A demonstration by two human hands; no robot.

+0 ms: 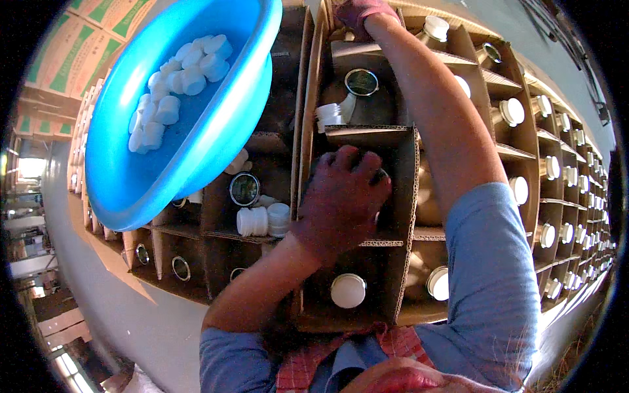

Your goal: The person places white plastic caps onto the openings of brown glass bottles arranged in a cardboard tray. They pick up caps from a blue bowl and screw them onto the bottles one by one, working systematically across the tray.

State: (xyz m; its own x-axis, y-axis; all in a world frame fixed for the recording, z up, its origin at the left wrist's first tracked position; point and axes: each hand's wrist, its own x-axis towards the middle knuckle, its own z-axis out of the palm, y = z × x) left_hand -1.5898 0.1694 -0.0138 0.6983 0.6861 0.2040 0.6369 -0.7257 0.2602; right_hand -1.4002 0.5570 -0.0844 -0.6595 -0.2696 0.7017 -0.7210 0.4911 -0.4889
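Note:
My left hand (pixel 344 200), in a dark red glove, reaches down into a compartment of the divided cardboard box (pixel 411 196). Its fingers are curled downward, and whatever they hold is hidden beneath them. Farther away, my right hand (pixel 362 13), gloved alike, is closed low at the box's far end, partly cut off by the picture's top edge. Between the hands stands an uncapped bottle with a round open mouth (pixel 362 82), loose white caps (pixel 332 114) beside it. Nearest me in the same row, a bottle wears a white cap (pixel 348 291).
A blue plastic basin (pixel 190 164) holding several white caps (pixel 190 69) rests tilted over the boxes at left. Under its edge are another open bottle (pixel 245 189) and loose caps (pixel 277 219). Rows of capped bottles (pixel 512 112) extend right. Printed cartons (pixel 78 56) stand far left.

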